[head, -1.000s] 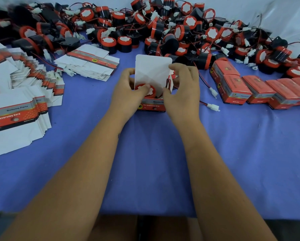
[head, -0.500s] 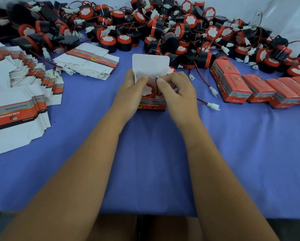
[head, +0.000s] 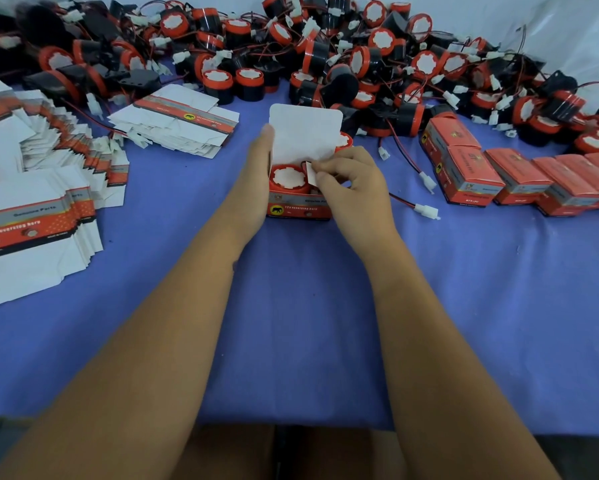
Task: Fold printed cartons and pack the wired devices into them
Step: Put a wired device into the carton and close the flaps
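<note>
Many devices: a heap of red-and-black wired devices [head: 326, 53] along the far edge of the blue table [head: 308, 323].
Flat cartons: unfolded stacks [head: 31, 202] at left.
Packed boxes: closed row [head: 520, 174] at right.
Open carton: carton [head: 300, 206] at centre, lid flap up, one device [head: 287, 176] inside.
Left hand: left hand [head: 253, 188] with straight fingers pressed flat against the carton's left wall.
Right hand: right hand [head: 353, 185] with fingertips pinching the small side flap [head: 311, 173].
</note>
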`<action>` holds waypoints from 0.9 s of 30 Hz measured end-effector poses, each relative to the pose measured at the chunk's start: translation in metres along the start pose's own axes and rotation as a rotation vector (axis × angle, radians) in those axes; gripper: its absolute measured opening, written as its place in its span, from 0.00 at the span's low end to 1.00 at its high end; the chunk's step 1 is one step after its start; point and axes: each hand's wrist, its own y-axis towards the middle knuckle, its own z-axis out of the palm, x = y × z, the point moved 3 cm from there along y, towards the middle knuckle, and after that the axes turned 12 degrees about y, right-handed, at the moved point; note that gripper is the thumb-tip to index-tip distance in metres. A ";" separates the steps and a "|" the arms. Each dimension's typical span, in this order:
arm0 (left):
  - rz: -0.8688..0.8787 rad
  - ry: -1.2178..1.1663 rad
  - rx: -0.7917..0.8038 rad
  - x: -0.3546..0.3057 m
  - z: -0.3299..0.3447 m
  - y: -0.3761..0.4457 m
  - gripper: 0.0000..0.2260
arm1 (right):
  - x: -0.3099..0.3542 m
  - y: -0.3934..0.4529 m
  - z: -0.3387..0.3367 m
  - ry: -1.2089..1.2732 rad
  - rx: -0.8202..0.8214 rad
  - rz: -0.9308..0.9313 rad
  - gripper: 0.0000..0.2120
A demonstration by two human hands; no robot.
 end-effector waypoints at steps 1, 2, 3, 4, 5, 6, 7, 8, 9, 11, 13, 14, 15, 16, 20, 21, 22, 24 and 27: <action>0.026 0.023 -0.008 -0.001 -0.002 0.000 0.21 | -0.001 0.000 0.000 -0.003 0.007 0.004 0.07; 0.046 0.057 -0.027 -0.001 -0.005 0.000 0.20 | -0.002 0.001 0.001 -0.015 0.015 0.006 0.07; 0.050 0.083 -0.040 -0.001 -0.007 0.001 0.19 | -0.003 0.001 0.002 -0.034 0.020 0.007 0.07; 0.038 0.106 -0.045 0.000 -0.009 0.002 0.17 | -0.004 0.001 0.003 -0.054 0.022 0.007 0.07; 0.027 0.131 -0.045 0.002 -0.010 0.004 0.16 | -0.004 0.001 0.003 -0.069 0.019 0.005 0.07; 0.018 0.156 -0.039 0.004 -0.011 0.005 0.15 | -0.004 0.001 0.004 -0.073 0.012 0.005 0.07; 0.013 0.179 -0.031 0.005 -0.012 0.006 0.16 | -0.004 0.001 0.004 -0.063 0.003 0.010 0.07; 0.017 0.196 -0.021 0.006 -0.012 0.006 0.17 | -0.004 0.001 0.003 -0.041 -0.007 0.019 0.07; 0.029 0.215 -0.017 0.007 -0.012 0.006 0.18 | -0.004 0.000 0.003 -0.011 -0.017 0.033 0.07; 0.051 0.233 -0.014 0.007 -0.011 0.006 0.20 | -0.004 -0.002 0.003 0.023 -0.050 0.050 0.06; 0.086 0.216 -0.006 0.006 -0.011 0.007 0.22 | -0.005 -0.002 0.002 0.053 -0.109 0.070 0.06; 0.110 0.208 0.000 0.006 -0.011 0.007 0.23 | -0.006 -0.003 0.001 0.107 -0.142 0.102 0.10; 0.126 0.200 0.006 0.005 -0.011 0.007 0.23 | -0.006 -0.003 0.000 0.184 -0.164 0.138 0.15; 0.135 0.196 0.009 0.004 -0.010 0.007 0.22 | -0.007 -0.002 -0.001 0.241 -0.172 0.157 0.19; 0.222 0.380 -0.126 0.000 -0.011 0.005 0.16 | -0.007 0.002 -0.005 0.119 -0.088 0.064 0.16; 0.269 0.441 -0.209 -0.001 -0.012 0.004 0.15 | -0.008 0.002 -0.005 0.089 -0.080 0.048 0.16; 0.292 0.467 -0.277 -0.002 -0.014 0.003 0.14 | -0.010 0.002 -0.006 0.071 -0.075 0.040 0.19; 0.262 0.449 -0.294 0.000 -0.016 0.003 0.14 | -0.013 0.003 -0.007 0.082 -0.064 0.051 0.23; 0.114 0.291 -0.189 0.001 -0.017 0.001 0.10 | -0.017 0.004 -0.008 0.233 -0.095 0.150 0.17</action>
